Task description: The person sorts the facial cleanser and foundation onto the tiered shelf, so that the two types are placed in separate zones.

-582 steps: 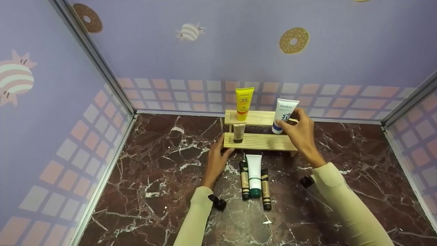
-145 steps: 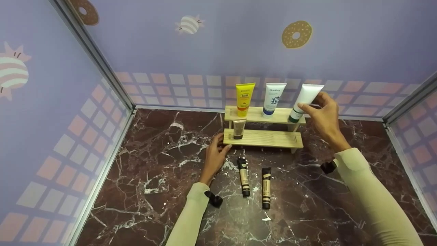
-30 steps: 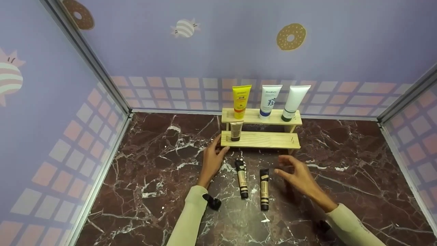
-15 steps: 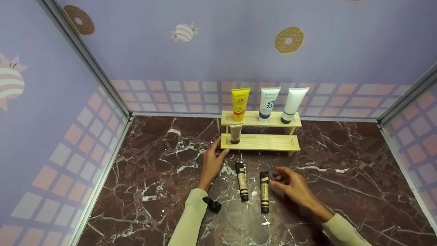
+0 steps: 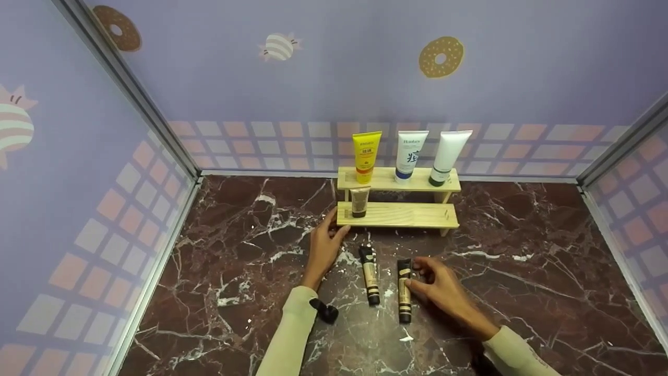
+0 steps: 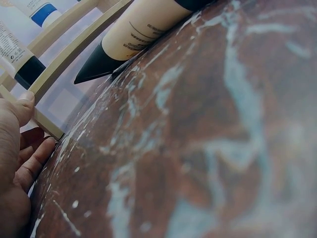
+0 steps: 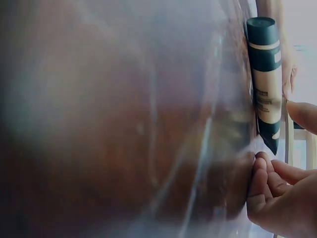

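My left hand [image 5: 324,248] holds the left end of the two-step wooden rack [image 5: 407,215], thumb at the front edge of the lower step; the left wrist view shows the thumb [image 6: 26,101] against the wood. My right hand [image 5: 443,290] is beside the right black-and-gold tube [image 5: 405,297], which lies on the marble surface. In the right wrist view, its thumb and fingers [image 7: 262,186] stand apart around the tube's [image 7: 267,94] flat end, not closed on it. A similar black-and-gold tube [image 5: 370,279] lies to its left, below the rack.
Upright on the top step stand a yellow tube [image 5: 367,156], a white tube with blue cap [image 5: 410,156] and a white tube with green cap [image 5: 449,159]. A small beige tube [image 5: 359,202] stands on the lower step's left. Patterned panels [image 5: 313,94] enclose the marble surface.
Earlier, the blue-capped and then the green-capped white tube were set on the top step. My right hand has since come down to the right black-and-gold tube. My left hand stays at the rack.
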`<action>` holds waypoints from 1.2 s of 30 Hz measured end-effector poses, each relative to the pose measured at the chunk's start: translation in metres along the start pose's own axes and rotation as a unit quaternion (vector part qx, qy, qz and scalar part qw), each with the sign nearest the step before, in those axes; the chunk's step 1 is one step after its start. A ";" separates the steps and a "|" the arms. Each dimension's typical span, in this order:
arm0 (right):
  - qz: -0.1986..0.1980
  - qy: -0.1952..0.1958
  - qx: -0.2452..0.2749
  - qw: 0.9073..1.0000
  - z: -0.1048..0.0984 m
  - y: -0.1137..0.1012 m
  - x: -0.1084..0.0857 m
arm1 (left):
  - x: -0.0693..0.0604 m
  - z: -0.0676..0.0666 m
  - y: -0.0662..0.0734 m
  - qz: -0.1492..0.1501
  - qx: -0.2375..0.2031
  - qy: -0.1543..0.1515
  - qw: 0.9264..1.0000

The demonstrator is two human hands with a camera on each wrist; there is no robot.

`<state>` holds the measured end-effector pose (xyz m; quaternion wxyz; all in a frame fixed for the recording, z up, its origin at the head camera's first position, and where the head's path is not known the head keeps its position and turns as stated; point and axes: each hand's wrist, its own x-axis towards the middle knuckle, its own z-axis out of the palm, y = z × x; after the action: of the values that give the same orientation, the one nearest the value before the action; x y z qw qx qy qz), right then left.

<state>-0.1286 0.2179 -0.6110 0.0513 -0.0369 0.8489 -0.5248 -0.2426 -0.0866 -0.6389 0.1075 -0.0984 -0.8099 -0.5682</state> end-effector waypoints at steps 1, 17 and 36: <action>0.004 0.002 -0.003 1.000 0.001 0.000 0.000 | 0.000 0.000 0.000 0.001 0.001 0.000 1.000; 0.011 0.038 -0.030 0.999 0.014 -0.001 -0.005 | 0.001 0.001 0.000 -0.004 0.007 0.004 1.000; -0.009 0.079 -0.080 0.994 0.033 -0.007 -0.003 | 0.003 0.002 -0.001 -0.012 -0.002 0.006 1.000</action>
<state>-0.1209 0.1861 -0.6195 -0.0234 -0.0071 0.8893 -0.4566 -0.2460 -0.0848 -0.6401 0.1052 -0.0857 -0.8093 -0.5715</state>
